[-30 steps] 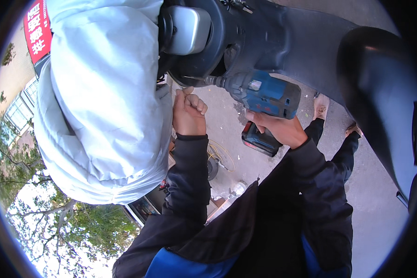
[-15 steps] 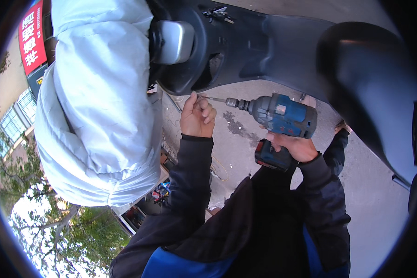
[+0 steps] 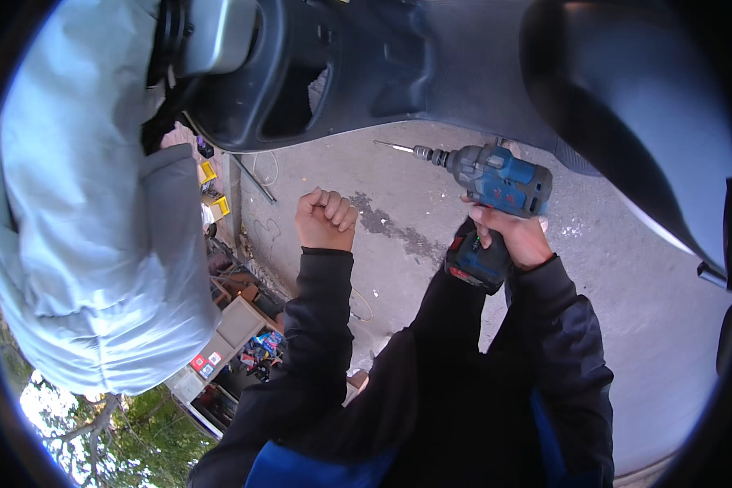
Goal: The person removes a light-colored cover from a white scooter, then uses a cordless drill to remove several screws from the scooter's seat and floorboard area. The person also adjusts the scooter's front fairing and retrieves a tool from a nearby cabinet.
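My right hand [image 3: 516,237] grips the handle of a blue-and-black cordless impact driver [image 3: 506,180]. A long thin screwdriver bit [image 3: 394,147] sticks out of its chuck to the left, its tip touching nothing. My left hand [image 3: 327,220] is held below and left of that tip, fingers curled into a loose fist. Whatever lies inside the curled fingers, if anything, is hidden. Beyond both hands stretches a scooter's dark plastic body [image 3: 354,89], with an open recess [image 3: 301,96] in its panel. The scooter's black seat [image 3: 626,106] is at the right.
A silvery padded wind cover [image 3: 98,244] hangs over the scooter's front on the left. Concrete ground [image 3: 415,195] with a dark stain lies below. At the lower left stands a cabinet [image 3: 240,325] with cluttered goods, and yellow bins [image 3: 218,207] are farther off.
My left hand has drawn away from the bit's tip and its fingers have curled in. The driver stays in my right hand. The view has shifted, so the scooter sits farther left and higher.
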